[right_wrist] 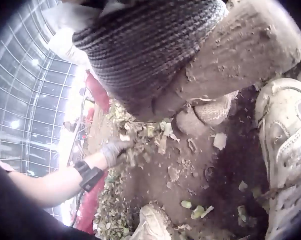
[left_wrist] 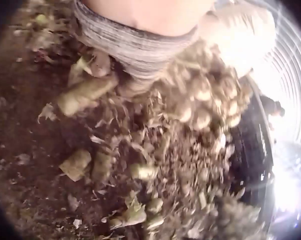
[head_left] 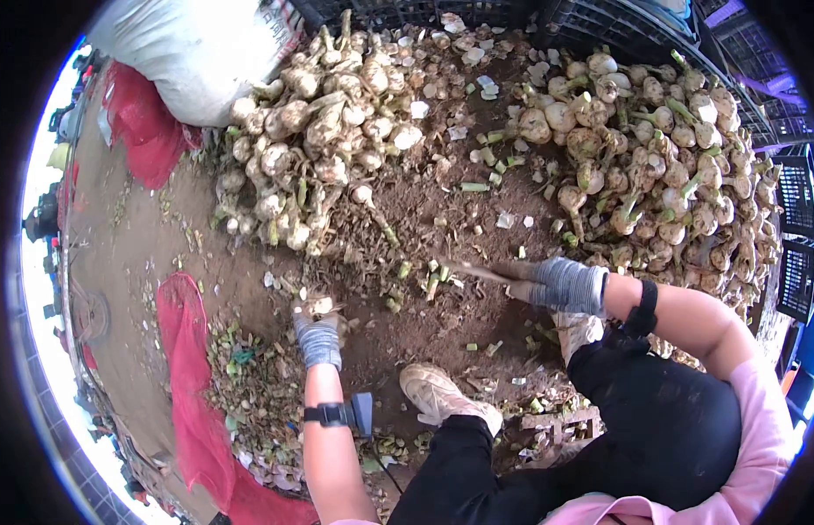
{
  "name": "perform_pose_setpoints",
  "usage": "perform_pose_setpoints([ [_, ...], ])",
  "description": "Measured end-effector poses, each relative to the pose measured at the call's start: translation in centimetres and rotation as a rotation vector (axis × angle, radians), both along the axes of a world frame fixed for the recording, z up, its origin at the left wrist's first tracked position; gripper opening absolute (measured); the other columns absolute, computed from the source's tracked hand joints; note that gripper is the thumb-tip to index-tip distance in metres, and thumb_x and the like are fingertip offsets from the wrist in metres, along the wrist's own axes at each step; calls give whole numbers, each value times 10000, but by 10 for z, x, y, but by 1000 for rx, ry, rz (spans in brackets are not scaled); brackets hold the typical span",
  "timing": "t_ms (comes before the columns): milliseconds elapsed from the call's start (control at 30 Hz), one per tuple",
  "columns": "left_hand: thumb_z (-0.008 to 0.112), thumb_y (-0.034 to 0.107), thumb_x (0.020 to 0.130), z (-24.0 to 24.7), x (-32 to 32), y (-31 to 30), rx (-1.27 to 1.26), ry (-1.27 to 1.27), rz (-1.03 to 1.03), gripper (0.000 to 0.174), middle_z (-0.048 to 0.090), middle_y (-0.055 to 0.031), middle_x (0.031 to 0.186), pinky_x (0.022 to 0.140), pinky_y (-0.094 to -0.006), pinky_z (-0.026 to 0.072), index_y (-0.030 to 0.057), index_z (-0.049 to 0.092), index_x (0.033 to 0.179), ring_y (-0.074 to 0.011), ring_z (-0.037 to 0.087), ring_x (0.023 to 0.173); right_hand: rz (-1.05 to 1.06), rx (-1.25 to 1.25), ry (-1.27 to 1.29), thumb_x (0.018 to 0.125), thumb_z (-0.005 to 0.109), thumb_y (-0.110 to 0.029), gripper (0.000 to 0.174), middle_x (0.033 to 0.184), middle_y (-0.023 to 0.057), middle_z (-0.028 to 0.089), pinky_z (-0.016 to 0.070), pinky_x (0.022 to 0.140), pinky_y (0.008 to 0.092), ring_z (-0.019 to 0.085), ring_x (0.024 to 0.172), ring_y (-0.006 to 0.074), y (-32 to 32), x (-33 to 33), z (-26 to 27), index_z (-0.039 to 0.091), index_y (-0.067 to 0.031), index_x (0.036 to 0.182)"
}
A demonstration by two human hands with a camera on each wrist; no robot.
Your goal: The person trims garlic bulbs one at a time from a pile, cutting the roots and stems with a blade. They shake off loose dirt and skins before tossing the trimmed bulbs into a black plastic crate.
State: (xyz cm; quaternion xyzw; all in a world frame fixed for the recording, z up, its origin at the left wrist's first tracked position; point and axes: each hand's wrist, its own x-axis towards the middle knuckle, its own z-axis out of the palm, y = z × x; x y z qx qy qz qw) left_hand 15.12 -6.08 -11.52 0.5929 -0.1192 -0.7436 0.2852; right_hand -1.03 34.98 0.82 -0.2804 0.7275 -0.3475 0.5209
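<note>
My gloved left hand [head_left: 318, 339] reaches down to the ground at the near side of the left garlic pile [head_left: 337, 122]. Its fingers hold a pale, soil-covered garlic bulb [head_left: 319, 305], blurred and partly hidden by the glove. In the left wrist view a cut stem piece [left_wrist: 88, 95] shows beside that hand. Over bare soil in the middle, my gloved right hand [head_left: 556, 284] grips a narrow, pointed blade-like tool [head_left: 473, 269] that points left. The right wrist view shows the muddy glove [right_wrist: 240, 55] with curled fingers, while the tool is hidden there.
A second garlic pile [head_left: 652, 149] lies at the right, beside dark plastic crates [head_left: 796, 197]. A white sack [head_left: 197, 52] stands at the back left. Red netting [head_left: 192, 376] and leafy trimmings [head_left: 249, 376] lie at the left. My shoes [head_left: 446, 394] are close in front.
</note>
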Motion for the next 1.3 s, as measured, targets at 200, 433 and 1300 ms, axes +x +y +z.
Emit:
perform_pose_setpoints([
  [200,776,47,699,81,8,90,129,651,-792,635,578,-50,1051,684,-293,554,100,469,1252,-153,595,860,15,-202,161,939,523,-317,565,1116,223,615,507,833,377,643,961,345,-38,2,54,332,-129,1437],
  [433,716,316,717,148,-11,125,-806,287,-1552,601,562,-45,1178,883,-363,455,162,506,1258,-192,547,1040,313,-528,649,895,559,-343,546,709,118,562,469,496,399,579,543,309,-59,10,83,425,-161,1392],
  [1300,837,153,668,174,-2,158,-987,390,-1529,681,567,-70,989,774,-311,537,71,427,1206,-181,581,883,-41,63,336,950,507,-320,550,995,153,668,528,722,346,676,833,294,17,-20,10,339,-134,1440],
])
